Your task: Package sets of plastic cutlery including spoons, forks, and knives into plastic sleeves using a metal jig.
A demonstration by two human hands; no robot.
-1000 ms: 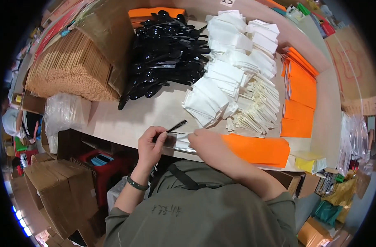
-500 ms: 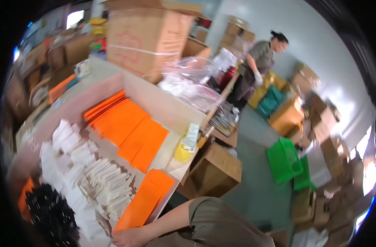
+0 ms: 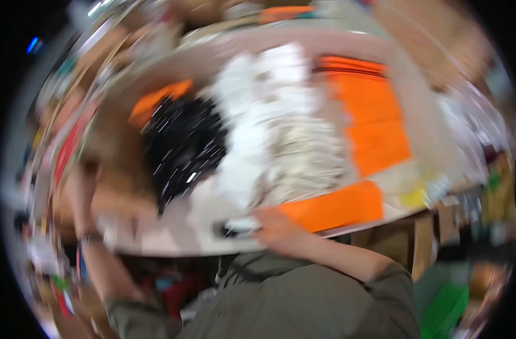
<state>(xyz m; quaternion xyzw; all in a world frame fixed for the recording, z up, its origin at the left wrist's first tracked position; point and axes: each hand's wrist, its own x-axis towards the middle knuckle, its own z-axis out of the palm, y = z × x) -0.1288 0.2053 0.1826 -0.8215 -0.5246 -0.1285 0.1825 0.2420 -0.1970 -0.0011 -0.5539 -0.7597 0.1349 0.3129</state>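
Note:
My right hand (image 3: 280,230) is at the table's near edge, its fingers closed around one end of a small white and black piece (image 3: 242,226) too blurred to name. Just beyond it lies a flat orange sheet (image 3: 337,208). My left hand (image 3: 87,172) reaches to the left side, against a brown cardboard box (image 3: 119,186); its fingers are smeared and shadowed. Between the hands is a heap of shiny black pieces (image 3: 184,147). Beside that are white fabric-like pieces (image 3: 244,135) and a pile of cream strips (image 3: 309,158). Orange sheets (image 3: 374,121) lie stacked farther right.
A pale raised wall (image 3: 348,42) borders the table's far side. A yellow container (image 3: 413,198) stands at the right corner. Clear plastic bags (image 3: 473,130) and a large carton (image 3: 433,34) are beyond the right side. A green crate (image 3: 447,308) is on the floor, lower right.
The view has swung left and down to the table, so the co-worker is out of sight. My left arm has come into view. The small white and black piece now shows at my right fingers.

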